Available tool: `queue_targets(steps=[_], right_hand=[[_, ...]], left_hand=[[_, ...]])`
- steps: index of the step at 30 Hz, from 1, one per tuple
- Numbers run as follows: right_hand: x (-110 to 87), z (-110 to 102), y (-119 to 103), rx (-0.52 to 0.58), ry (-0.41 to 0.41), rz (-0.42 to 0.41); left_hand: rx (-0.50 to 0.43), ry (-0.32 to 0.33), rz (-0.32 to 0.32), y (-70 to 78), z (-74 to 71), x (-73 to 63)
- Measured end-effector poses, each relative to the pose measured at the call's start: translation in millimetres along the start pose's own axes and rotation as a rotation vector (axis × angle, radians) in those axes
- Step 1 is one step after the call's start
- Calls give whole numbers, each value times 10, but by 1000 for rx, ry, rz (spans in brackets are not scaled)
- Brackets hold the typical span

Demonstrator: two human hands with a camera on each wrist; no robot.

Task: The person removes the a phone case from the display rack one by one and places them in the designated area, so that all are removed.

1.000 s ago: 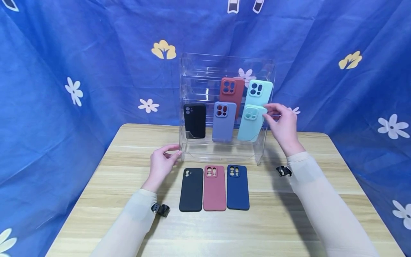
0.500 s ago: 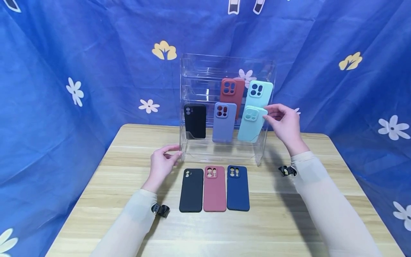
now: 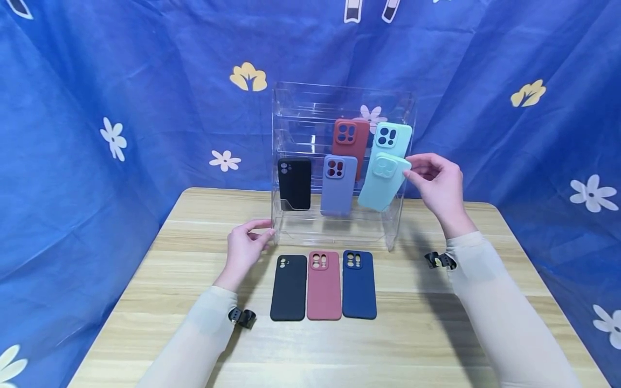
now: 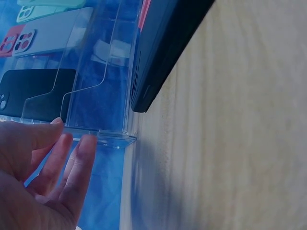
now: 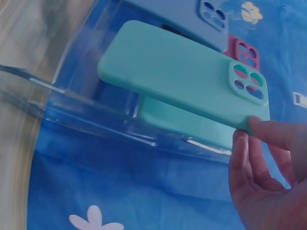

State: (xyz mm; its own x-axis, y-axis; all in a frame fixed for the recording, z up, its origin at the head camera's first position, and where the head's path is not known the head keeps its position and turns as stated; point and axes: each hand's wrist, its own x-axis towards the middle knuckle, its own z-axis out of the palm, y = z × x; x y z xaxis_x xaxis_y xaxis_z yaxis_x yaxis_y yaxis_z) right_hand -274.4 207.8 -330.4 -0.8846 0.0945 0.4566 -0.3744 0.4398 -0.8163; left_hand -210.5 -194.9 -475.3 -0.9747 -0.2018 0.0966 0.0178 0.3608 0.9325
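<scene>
Cream sleeves (image 3: 199,337) are seen nearest, with a small black device (image 3: 246,318) worn at each wrist. On the wood-grained surface (image 3: 310,355) a row of three phone cases is laid flat, side by side: a black phone case (image 3: 288,291), a pink phone case (image 3: 324,293) and a dark blue phone case (image 3: 359,296), their camera holes turned to the far end. Just beyond, the thumb and fingertips of the left hand (image 3: 244,249) are set at the lower left edge of a clear plastic stand (image 3: 335,237); whether that edge is pinched or only touched cannot be told. In a front tier of the stand, a second black case (image 3: 294,186) is propped at the left and a lavender case (image 3: 338,188) in the middle. At the right of that tier a mint-green case (image 3: 380,188) is held tilted, its upper right corner pinched between the thumb and fingers of the right hand (image 3: 440,188). Farther back, a red case (image 3: 360,148) and a light turquoise case (image 3: 402,140) are partly covered by the lavender and mint-green ones. Behind everything, a blue curtain (image 3: 184,81) printed with flowers is hung.
</scene>
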Motion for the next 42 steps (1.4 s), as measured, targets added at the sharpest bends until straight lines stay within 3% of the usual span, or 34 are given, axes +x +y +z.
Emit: queue_targets(steps=[14, 21, 32, 42], right_hand=[[-49, -85, -225, 72, 27, -16], [-124, -162, -232, 33, -2, 0], [-211, -298, -191, -123, -154, 92], [-274, -363, -55, -120, -317, 153]], left_hand=[[5, 8, 3, -15, 15, 27], [18, -12, -5, -21, 15, -3], [11, 0, -6, -10, 29, -3], [8, 4, 9, 4, 1, 7]])
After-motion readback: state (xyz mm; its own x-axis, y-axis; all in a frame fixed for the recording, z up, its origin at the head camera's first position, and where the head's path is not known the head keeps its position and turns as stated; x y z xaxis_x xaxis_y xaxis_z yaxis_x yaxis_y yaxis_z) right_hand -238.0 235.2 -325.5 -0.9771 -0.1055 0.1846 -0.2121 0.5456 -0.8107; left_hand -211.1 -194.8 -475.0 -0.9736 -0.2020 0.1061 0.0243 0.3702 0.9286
